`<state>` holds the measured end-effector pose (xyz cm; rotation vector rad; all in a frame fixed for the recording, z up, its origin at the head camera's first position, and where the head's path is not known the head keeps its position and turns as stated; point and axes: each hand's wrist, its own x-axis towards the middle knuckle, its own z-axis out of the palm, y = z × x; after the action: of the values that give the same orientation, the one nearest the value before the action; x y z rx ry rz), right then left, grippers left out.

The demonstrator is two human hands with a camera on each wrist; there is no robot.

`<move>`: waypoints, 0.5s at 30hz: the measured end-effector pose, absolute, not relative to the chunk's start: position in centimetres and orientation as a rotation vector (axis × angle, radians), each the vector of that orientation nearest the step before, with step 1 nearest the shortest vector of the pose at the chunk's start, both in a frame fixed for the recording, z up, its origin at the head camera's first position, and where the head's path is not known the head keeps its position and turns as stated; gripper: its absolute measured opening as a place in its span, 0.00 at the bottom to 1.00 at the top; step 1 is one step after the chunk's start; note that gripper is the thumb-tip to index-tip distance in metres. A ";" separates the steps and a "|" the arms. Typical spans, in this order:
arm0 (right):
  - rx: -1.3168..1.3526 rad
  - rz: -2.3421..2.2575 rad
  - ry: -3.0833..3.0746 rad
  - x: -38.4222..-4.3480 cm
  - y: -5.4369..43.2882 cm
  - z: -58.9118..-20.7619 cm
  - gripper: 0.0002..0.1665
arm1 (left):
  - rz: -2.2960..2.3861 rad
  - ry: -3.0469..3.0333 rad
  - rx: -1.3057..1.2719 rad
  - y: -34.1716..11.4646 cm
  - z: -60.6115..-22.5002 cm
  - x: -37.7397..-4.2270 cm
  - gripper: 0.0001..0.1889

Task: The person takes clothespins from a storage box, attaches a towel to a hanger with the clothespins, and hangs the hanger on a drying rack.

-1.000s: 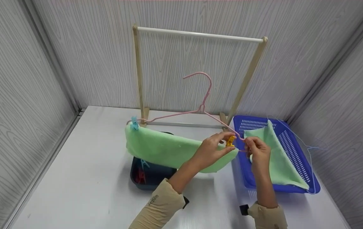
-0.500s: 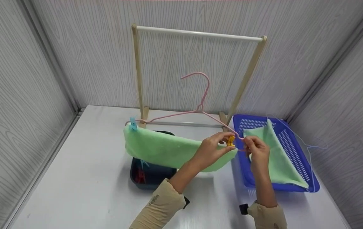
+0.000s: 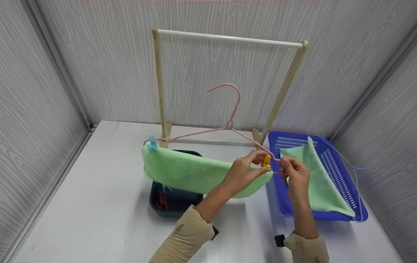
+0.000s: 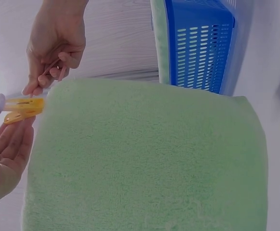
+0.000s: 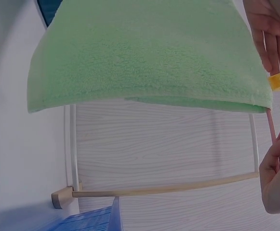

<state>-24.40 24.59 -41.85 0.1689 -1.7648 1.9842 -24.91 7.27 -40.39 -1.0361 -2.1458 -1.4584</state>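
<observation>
A light green towel (image 3: 194,171) hangs folded over the lower bar of a pink hanger (image 3: 208,130). A light blue clothespin (image 3: 152,143) clips the towel at the hanger's left end. My left hand (image 3: 240,174) pinches a yellow clothespin (image 4: 24,109) between thumb and fingers. The tip of this clothespin meets the towel's right top edge in the left wrist view; how far it bites on the cloth is hard to tell. Just right of it, my right hand (image 3: 297,173) grips the right corner of the hanger, whose hook points up.
Behind stands a wooden rack with a white rod (image 3: 230,38). A blue basket (image 3: 285,199) at the right holds another green towel (image 3: 325,190) and a light blue hanger (image 3: 356,170). Under the hanging towel, a dark bin (image 3: 172,213) holds red and blue clothespins.
Both hands stay nearly in place at the hanger's right end. The yellow clothespin has turned slightly in my left fingers, and the hanger has shifted a little to the left.
</observation>
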 end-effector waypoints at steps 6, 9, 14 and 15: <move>0.183 1.988 -1.751 -24.5 24.5 -41.8 0.11 | -1.442 -2.160 -0.977 7.6 -40.3 -24.9 0.18; 0.213 2.001 -1.729 -24.6 24.5 -41.8 0.11 | -1.447 -2.149 -0.949 7.8 -40.3 -24.9 0.18; 0.233 2.012 -1.713 -24.7 24.5 -41.8 0.10 | -1.447 -2.104 -0.930 8.0 -40.4 -24.9 0.17; 0.234 2.013 -1.713 -24.7 24.5 -41.8 0.10 | -1.443 -2.095 -0.929 8.0 -40.4 -24.9 0.16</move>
<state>-24.72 24.50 -41.84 0.2339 -1.7128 2.0127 -24.91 7.99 -40.43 -0.9288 -2.0951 -1.4428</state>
